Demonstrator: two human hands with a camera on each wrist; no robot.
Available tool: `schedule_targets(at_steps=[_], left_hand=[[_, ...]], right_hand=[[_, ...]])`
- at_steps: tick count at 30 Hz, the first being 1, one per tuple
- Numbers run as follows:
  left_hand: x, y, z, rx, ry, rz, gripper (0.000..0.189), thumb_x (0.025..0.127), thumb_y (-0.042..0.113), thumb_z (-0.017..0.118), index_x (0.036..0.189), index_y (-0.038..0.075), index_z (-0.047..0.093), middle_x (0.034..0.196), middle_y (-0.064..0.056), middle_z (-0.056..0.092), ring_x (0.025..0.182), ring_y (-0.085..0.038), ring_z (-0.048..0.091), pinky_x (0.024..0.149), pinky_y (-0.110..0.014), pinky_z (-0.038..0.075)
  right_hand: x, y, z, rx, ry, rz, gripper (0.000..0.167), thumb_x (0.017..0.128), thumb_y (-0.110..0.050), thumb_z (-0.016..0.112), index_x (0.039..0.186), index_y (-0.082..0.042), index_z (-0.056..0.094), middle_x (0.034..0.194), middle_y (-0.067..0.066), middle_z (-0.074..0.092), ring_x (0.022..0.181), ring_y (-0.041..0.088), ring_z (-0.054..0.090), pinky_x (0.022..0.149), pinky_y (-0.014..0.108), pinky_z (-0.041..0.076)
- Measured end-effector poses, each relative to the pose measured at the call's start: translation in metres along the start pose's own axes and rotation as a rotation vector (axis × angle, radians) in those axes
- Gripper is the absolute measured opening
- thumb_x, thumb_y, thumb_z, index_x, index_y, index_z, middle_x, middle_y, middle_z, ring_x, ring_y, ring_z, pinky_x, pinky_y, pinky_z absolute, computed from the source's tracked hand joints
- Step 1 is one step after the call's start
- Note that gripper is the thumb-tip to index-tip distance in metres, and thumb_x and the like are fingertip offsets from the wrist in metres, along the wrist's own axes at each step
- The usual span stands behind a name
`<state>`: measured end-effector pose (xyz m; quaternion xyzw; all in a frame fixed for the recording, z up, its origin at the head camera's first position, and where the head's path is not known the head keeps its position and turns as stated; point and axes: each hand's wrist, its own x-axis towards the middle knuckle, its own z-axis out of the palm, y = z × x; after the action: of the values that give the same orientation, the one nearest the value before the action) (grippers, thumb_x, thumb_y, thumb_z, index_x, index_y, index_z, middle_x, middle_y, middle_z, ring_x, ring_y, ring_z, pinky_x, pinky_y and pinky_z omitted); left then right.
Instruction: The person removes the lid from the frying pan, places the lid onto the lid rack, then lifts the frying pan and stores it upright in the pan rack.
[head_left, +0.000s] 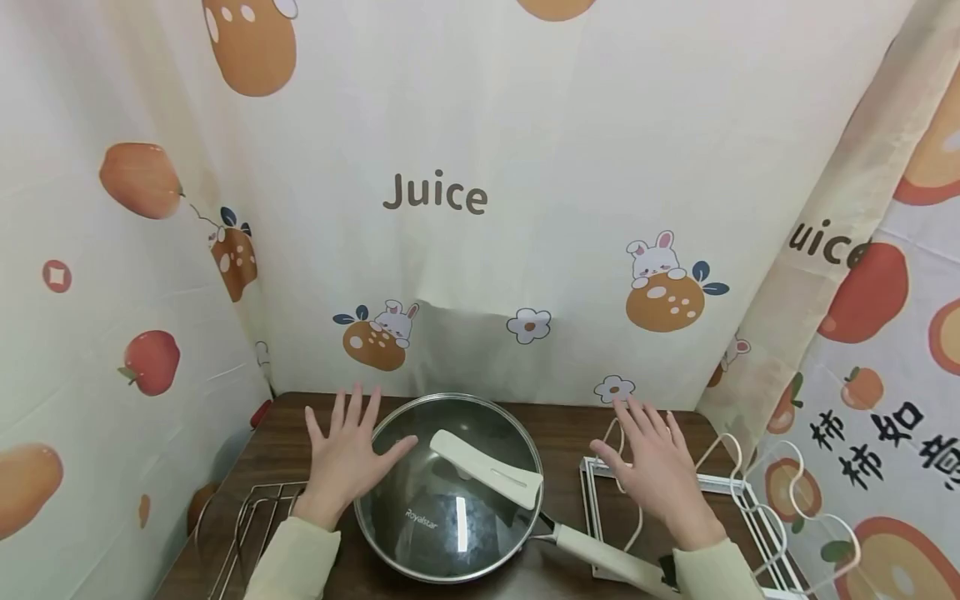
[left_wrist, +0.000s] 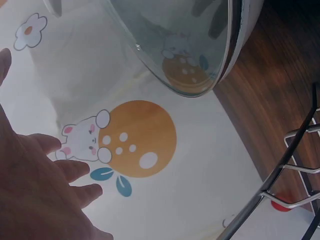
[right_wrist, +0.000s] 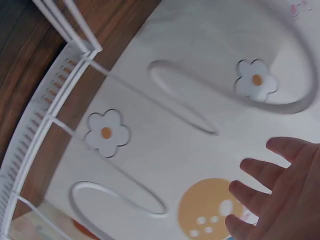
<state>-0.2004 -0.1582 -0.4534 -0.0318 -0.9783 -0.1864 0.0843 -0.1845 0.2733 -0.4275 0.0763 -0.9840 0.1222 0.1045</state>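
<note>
A frying pan with a glass lid (head_left: 420, 542) sits in the middle of the wooden table, its cream handle (head_left: 600, 557) pointing to the lower right. The lid carries a long cream grip (head_left: 487, 471). My left hand (head_left: 347, 458) hovers with spread fingers over the pan's left side, holding nothing. On the other side my right hand (head_left: 656, 467), also spread and bare, is held above a white wire rack (head_left: 588, 508) with looping wires. In the right wrist view the fingers (right_wrist: 260, 172) stretch out beside a wire loop (right_wrist: 295, 107).
A dark metal wire rack (head_left: 243, 533) stands on the table (head_left: 300, 417) at the left, close to the pan. Printed curtains (head_left: 525, 208) enclose the back and both sides. A small red thing (head_left: 260, 413) lies by the table's left back corner.
</note>
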Motion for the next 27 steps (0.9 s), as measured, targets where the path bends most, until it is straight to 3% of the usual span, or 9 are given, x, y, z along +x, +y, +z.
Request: schedule_targets(at_steps=[6, 15, 21, 27], left_hand=[[-0.003, 0.004, -0.002, -0.010, 0.003, 0.007, 0.106, 0.088, 0.081, 0.053, 0.166, 0.016, 0.021, 0.174, -0.019, 0.010, 0.160, -0.047, 0.006, 0.119, -0.078, -0.012], [-0.009, 0.008, 0.002, -0.006, 0.002, 0.014, 0.107, 0.087, 0.080, 0.056, 0.166, 0.017, 0.020, 0.174, -0.018, 0.012, 0.160, -0.046, 0.008, 0.119, -0.077, -0.013], [-0.015, 0.010, 0.008, -0.003, -0.007, 0.016, 0.108, 0.086, 0.081, 0.057, 0.165, 0.016, 0.023, 0.174, -0.018, 0.014, 0.160, -0.046, 0.009, 0.120, -0.076, -0.013], [-0.023, 0.012, 0.011, 0.000, 0.003, 0.022, 0.106, 0.086, 0.080, 0.059, 0.165, 0.017, 0.026, 0.172, -0.018, 0.020, 0.160, -0.045, 0.013, 0.121, -0.076, -0.010]], right_hand=[[-0.015, -0.013, -0.003, -0.004, 0.060, -0.098, 0.078, 0.098, -0.062, 0.058, 0.154, -0.009, 0.048, 0.160, 0.016, 0.048, 0.151, 0.041, 0.037, 0.125, 0.060, 0.018], [-0.035, -0.023, 0.002, 0.012, 0.131, -0.194, 0.070, 0.092, -0.053, 0.071, 0.145, -0.009, 0.058, 0.149, 0.011, 0.060, 0.142, 0.035, 0.051, 0.120, 0.055, 0.028], [-0.048, -0.028, 0.010, 0.011, 0.131, -0.222, 0.068, 0.091, -0.053, 0.073, 0.142, -0.011, 0.061, 0.145, 0.007, 0.064, 0.138, 0.032, 0.056, 0.120, 0.048, 0.030], [-0.059, -0.033, 0.022, -0.017, 0.146, -0.274, 0.069, 0.087, -0.054, 0.076, 0.139, -0.010, 0.064, 0.141, 0.006, 0.066, 0.130, 0.031, 0.063, 0.108, 0.049, 0.048]])
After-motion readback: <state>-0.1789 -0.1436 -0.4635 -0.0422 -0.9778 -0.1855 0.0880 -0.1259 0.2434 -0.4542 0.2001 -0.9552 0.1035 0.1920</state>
